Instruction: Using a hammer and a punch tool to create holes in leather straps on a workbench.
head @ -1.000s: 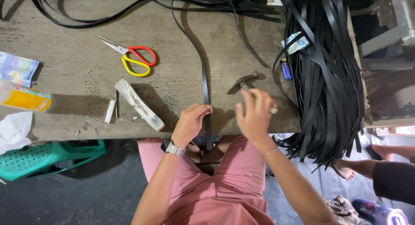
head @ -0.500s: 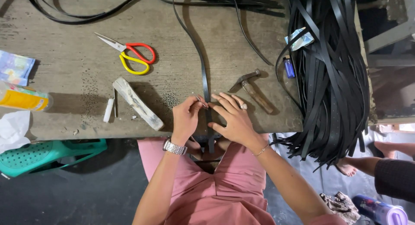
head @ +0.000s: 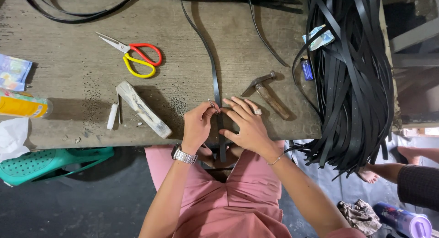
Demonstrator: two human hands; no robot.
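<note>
A long black strap (head: 213, 78) runs down the worn wooden table (head: 68, 73) to its front edge. My left hand (head: 197, 126) pinches a small metal piece against the strap near the edge. My right hand (head: 245, 123) lies flat with spread fingers beside it, pressing the strap down; it wears a ring. A small hammer (head: 270, 95) lies just right of my right hand.
Red and yellow scissors (head: 137, 58) and a wooden block (head: 142, 109) lie left of my hands. A big bundle of black straps (head: 352, 73) hangs over the table's right end, with a blue lighter (head: 307, 69) beside it. Another person's feet show at the right.
My right hand put the hammer down on the table and came onto the strap beside my left hand. The left hand stayed at the strap.
</note>
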